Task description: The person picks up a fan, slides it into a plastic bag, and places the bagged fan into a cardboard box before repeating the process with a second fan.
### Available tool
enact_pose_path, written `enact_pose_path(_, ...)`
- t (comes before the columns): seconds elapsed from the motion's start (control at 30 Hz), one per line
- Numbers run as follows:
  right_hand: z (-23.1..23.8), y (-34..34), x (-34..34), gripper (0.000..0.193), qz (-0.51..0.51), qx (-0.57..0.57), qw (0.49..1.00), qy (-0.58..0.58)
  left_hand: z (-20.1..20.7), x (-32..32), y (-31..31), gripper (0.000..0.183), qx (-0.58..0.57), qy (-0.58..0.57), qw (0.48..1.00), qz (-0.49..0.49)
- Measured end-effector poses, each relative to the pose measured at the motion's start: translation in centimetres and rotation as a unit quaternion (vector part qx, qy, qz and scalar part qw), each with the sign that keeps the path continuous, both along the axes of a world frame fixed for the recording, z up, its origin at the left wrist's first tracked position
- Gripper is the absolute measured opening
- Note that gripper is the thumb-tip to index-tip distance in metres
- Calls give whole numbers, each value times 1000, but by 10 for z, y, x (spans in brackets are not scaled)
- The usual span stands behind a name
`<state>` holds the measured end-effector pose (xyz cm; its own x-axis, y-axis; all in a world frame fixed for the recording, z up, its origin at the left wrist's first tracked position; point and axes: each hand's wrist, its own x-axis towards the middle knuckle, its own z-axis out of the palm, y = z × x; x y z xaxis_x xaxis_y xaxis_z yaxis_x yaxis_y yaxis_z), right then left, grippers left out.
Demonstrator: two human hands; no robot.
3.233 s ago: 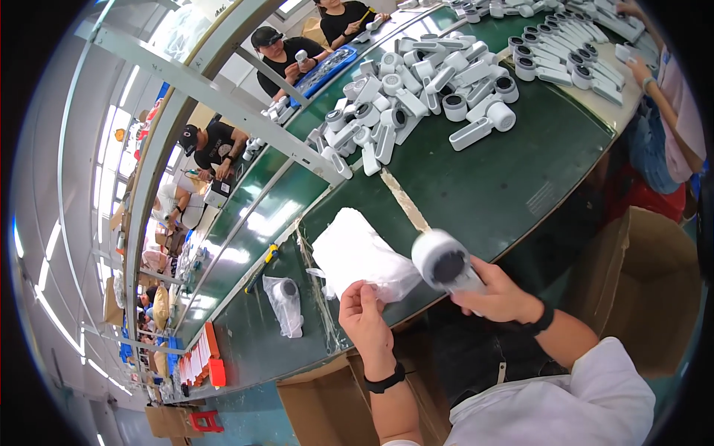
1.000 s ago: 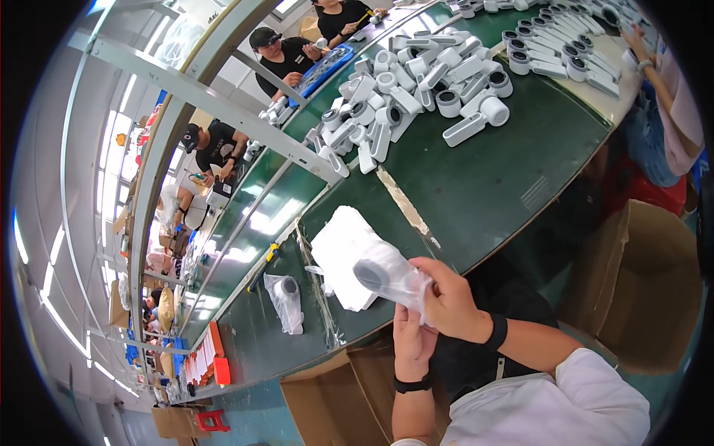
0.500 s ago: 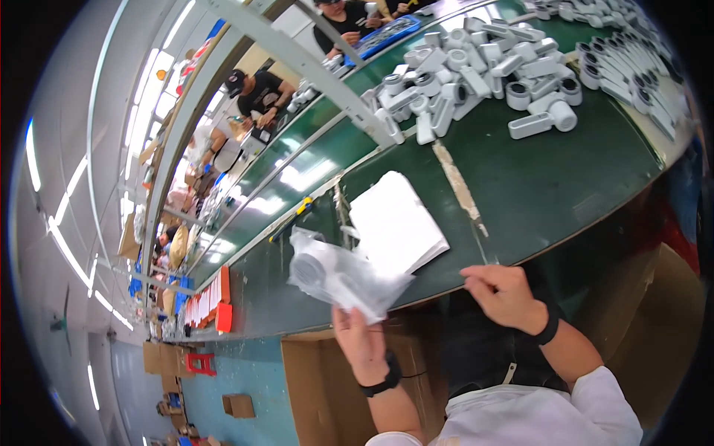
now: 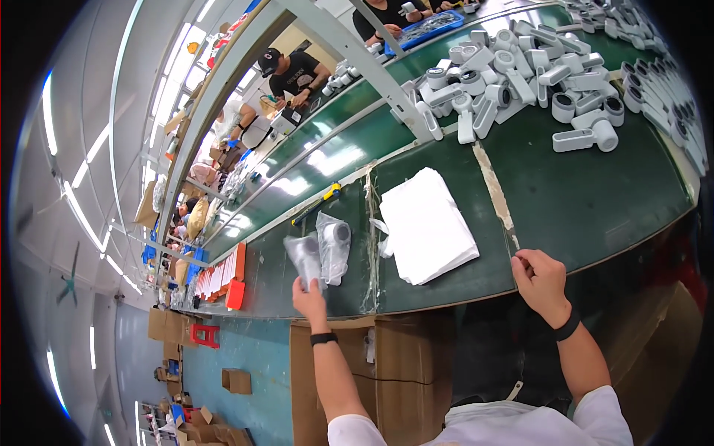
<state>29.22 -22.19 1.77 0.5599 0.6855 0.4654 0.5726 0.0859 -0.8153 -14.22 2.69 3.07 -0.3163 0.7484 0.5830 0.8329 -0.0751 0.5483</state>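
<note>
My left hand [image 4: 309,299] grips the near end of a clear plastic bag [image 4: 303,256] with a pale handheld part in it, blurred by motion, over the green bench. Right beside it lies another bagged white device [image 4: 334,249] with a round head and a flat handle. A stack of thin white sheets or bags [image 4: 428,227] rests between my two hands. My right hand [image 4: 541,286] hovers near the bench's front edge, its thumb and fingers pinched together. Whether anything small sits in that pinch cannot be made out.
White round-headed devices [image 4: 513,74] are heaped at the back right, with more lined up at far right. A yellow-and-black tool [image 4: 317,203] lies near the bench's back edge. Orange bins [image 4: 223,273] stand at left. An open carton [image 4: 401,357] sits below the bench. Co-workers sit across.
My left hand has moved left and forward with the bag, away from the white stack. The second bagged device now shows separately. My right hand has shifted slightly right; the view has shifted too.
</note>
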Motion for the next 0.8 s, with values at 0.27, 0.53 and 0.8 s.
enact_pose_path(0.27,-1,2,0,6,-13,3,999,-29,4,11,6,35,-79,-231,968,-64)
enact_pose_path(0.53,2,6,-4,6,-15,0,997,-70,3,-41,-2,56,-122,-242,941,-205)
enact_pose_path(0.8,-1,6,-3,6,-21,5,997,-77,11,-16,13,58,-238,-221,925,-197)
